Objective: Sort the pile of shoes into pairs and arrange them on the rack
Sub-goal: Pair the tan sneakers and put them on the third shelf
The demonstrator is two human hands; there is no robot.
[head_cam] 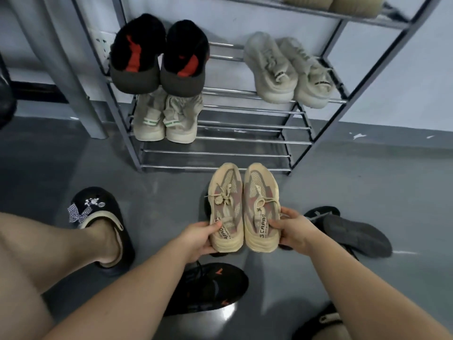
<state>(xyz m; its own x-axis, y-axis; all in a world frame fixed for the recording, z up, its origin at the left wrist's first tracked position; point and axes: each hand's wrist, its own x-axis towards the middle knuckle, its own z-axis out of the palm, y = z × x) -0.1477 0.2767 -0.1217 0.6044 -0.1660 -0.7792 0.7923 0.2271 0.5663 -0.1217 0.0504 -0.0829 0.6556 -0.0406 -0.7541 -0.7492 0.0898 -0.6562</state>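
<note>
Head view: left hand (199, 238) and right hand (293, 231) each had fingers (217, 226) closed on the heel end of one shoe of a beige mesh lace-up sneaker pair (242, 207), held side by side, touching, above the grey floor (343, 173). Long axes ran straight away from the hands, toes pointing at the metal-bar shoe rack (245, 141) just ahead; the bare right part of its lower shelf lay nearest, likely the slot. A dark grey knit sneaker (358, 235) and a black sneaker with orange marks (208, 288) lay loose on the floor.

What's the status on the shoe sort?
Left hand and right hand each hold one tan sneaker. Rack bottom shelves free. Path clear.
</note>
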